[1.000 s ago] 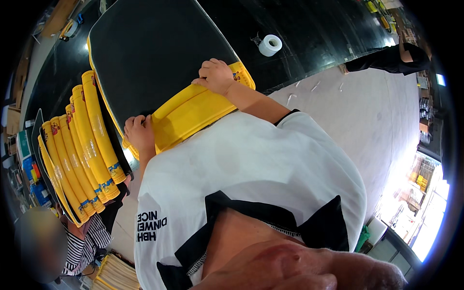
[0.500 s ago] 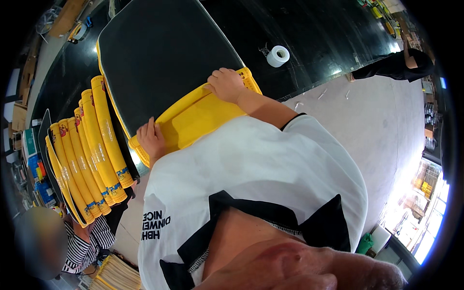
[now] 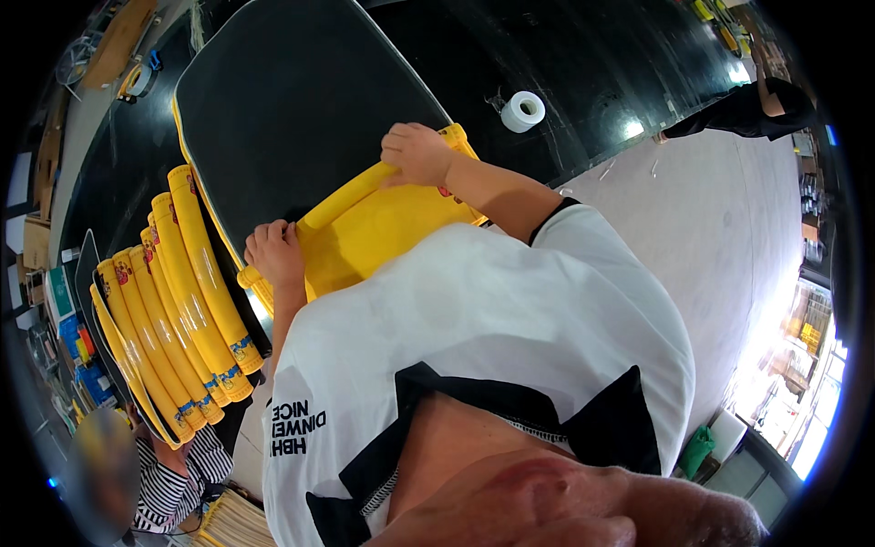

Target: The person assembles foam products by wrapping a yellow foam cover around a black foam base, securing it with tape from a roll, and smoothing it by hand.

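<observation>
A yellow sheet (image 3: 383,232) lies on the near edge of a black mat (image 3: 301,100), its far edge curled into a roll. My left hand (image 3: 275,255) grips the left end of that roll. My right hand (image 3: 417,153) presses down on the right end. Both hands close their fingers over the rolled edge. My white and black shirt hides the near part of the sheet.
Several finished yellow rolls (image 3: 173,301) lie side by side to the left of the mat. A white tape roll (image 3: 523,111) stands on the black table (image 3: 583,64) at the right. Another person in a striped top (image 3: 169,479) sits at lower left. Grey floor (image 3: 711,237) lies to the right.
The sheet's far edge has been rolled toward me into a tighter tube. Both hands shifted along with it, and the view tilted slightly.
</observation>
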The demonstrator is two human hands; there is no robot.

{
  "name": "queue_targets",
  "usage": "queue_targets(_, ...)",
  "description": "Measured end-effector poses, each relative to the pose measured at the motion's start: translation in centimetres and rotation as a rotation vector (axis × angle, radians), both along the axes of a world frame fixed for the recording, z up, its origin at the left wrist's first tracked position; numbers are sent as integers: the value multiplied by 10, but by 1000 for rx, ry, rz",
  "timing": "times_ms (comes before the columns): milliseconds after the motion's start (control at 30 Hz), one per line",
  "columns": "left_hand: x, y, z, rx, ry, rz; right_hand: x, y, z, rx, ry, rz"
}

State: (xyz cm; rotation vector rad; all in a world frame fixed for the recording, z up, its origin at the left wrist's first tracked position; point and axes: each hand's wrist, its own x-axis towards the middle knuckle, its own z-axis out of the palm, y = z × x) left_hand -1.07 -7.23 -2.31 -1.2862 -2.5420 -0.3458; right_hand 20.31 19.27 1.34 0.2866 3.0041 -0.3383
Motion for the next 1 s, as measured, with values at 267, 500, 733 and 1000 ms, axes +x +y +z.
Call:
queue_targets(267,17,-14,-29,232,-67,-45,17,-23,-37,79,162,-138)
queue_targets(500,-9,15,-22,24,-40,-101,-25,0,-18,79,154,-306)
queue_targets(733,-77,77,-21,-245,-155,92,-84,57,-10,-65,182,-301)
queue_targets(1000,-93,89,-3,-283,-162,64,-86,6,13,47,-50,-76)
